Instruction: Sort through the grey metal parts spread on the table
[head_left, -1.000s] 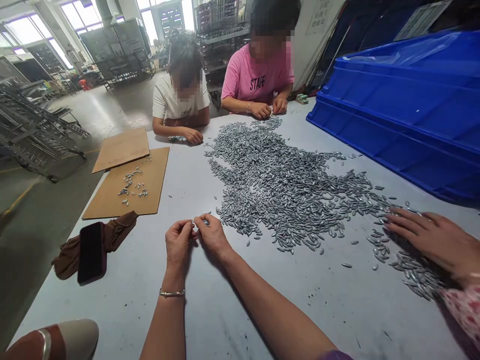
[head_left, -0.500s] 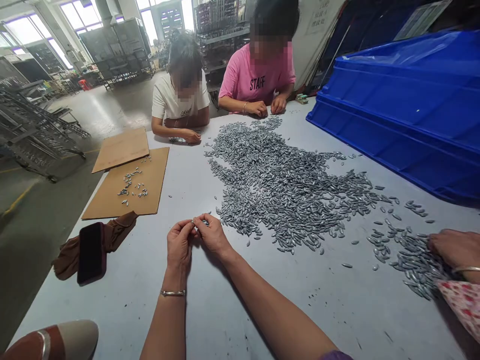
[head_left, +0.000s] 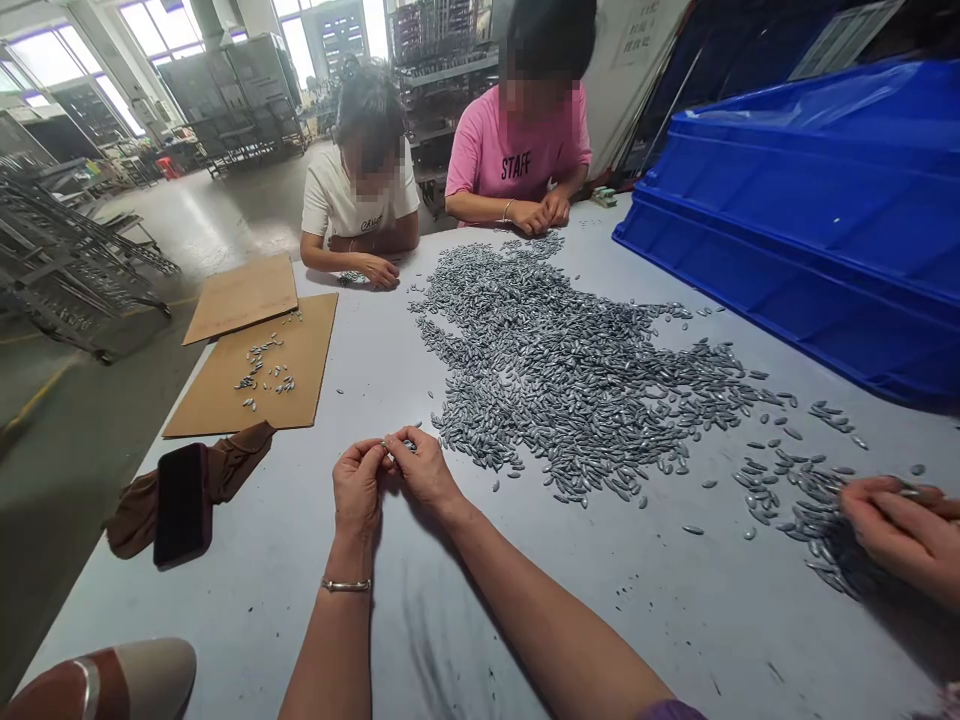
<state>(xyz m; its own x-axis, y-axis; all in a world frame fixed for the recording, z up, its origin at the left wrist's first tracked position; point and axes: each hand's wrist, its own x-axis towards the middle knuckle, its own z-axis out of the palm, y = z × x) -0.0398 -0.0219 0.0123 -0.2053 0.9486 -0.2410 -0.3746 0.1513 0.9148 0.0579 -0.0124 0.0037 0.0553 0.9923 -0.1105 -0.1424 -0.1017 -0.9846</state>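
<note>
My left hand and my right hand meet over the white table, fingertips pinched together. Between them is a small silvery-grey oval piece, mostly covered by the fingers. More such pieces show in the curl of my right hand. Just beyond and to the right spreads a wide heap of the same grey oval pieces. A bracelet circles my left wrist.
Cardboard sheets with several loose pieces lie left. A phone rests on a brown cloth. Stacked blue bins stand right. Two people work across the table; another person's hands are at the right edge. A shoe-like object is lower left.
My hands stay almost in place, still pinched together. At the right, the other person's hand has lifted from the pieces and a second hand has joined it. The pink-shirted person's hands have come together.
</note>
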